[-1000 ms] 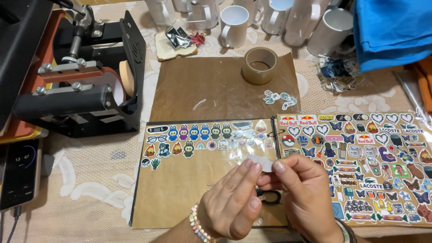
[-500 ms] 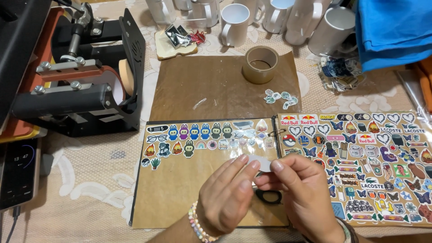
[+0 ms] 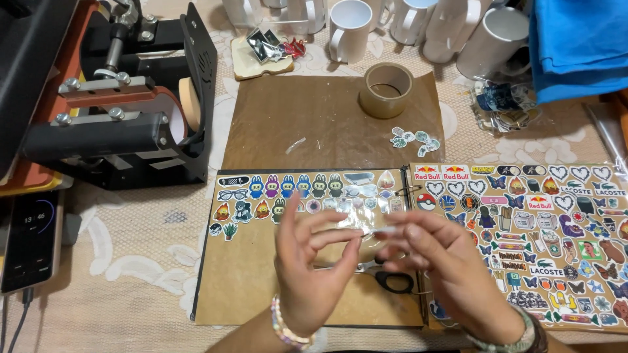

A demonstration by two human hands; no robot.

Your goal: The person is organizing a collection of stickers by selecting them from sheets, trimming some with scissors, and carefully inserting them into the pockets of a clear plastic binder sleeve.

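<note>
Clear little sticker (image 3: 384, 231), or a scrap of its film, is pinched between both hands right over the middle of the open sticker book (image 3: 261, 287), above the spine where the two pages meet. Left hand (image 3: 307, 268) comes up from the book's near edge with the fingers spread and the thumb and forefinger tips closing on the sticker's left end; right hand (image 3: 451, 271) comes in from the right page and has its fingertips on the right end. So the piece lies sideways, long axis running left to right between the two grips, and neither hand is really nearer, it's shared. Motion blur makes it hard to say which hand has the firmer hold, I think the right. Black-handled scissors (image 3: 386, 280) sit on the brown page just under the hands, untouched. Tape roll (image 3: 386, 89) and a few loose cutouts (image 3: 412, 139) are on the brown paper mat (image 3: 294, 124) past the book's far edge, well apart
</note>
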